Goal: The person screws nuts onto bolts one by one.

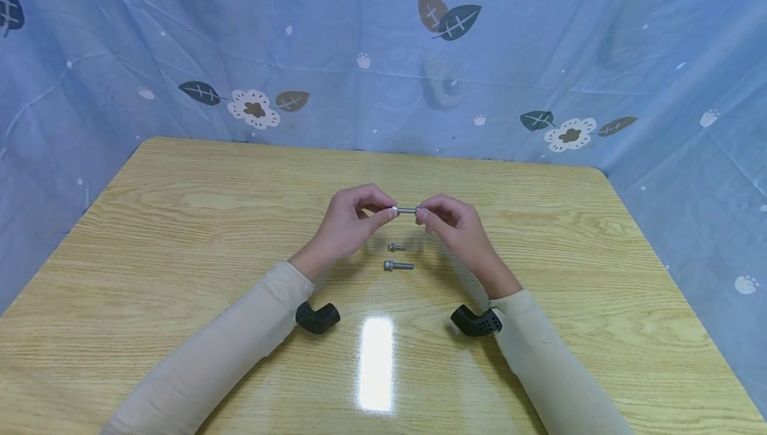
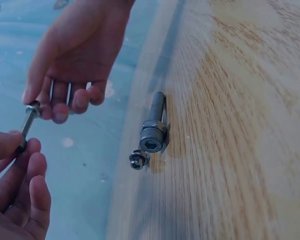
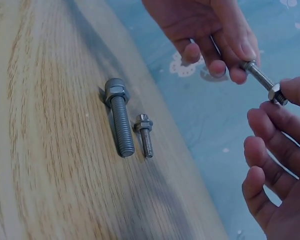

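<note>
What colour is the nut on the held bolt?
Silvery grey: the nut shows best in the right wrist view.

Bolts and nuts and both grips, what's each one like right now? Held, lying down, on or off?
Left grip: pinching the held bolt by its head end.
Right grip: pinching at its nut end.
Held bolt: off the table.
Held nut: on, near the tip.
Big bolt: lying down.
Big nut: on, by the head.
Small bolt: lying down.
Small nut: on, near the head.
</note>
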A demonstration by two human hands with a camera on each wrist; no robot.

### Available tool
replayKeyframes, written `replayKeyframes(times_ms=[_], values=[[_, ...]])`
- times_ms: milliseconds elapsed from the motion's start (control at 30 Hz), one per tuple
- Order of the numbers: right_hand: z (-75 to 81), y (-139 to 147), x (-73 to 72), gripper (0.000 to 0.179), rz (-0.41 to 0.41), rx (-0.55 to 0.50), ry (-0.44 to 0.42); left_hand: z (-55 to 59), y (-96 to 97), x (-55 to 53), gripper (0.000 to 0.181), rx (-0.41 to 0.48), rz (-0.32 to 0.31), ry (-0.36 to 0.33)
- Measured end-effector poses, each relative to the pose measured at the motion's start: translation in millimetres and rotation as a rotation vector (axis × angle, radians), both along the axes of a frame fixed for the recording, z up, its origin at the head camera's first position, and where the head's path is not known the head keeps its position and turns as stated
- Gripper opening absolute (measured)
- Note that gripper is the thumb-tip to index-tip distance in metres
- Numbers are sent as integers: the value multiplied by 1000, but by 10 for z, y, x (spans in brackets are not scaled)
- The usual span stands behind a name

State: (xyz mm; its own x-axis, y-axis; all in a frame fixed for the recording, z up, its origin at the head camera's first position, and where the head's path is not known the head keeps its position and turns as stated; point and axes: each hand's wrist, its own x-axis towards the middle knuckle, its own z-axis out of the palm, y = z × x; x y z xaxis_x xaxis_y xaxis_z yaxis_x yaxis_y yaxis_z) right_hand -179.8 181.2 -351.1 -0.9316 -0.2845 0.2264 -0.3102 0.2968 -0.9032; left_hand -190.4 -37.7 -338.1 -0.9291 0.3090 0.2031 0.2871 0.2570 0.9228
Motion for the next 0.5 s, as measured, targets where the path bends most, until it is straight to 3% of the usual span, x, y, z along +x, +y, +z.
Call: replayKeyframes(times_ms=[333, 500], values=[[12, -8, 9, 20, -18, -18, 63, -18, 6, -11, 4, 3, 4, 4], [17, -10, 17, 17, -17, -10, 49, -10, 8, -6, 4, -3, -1, 0]])
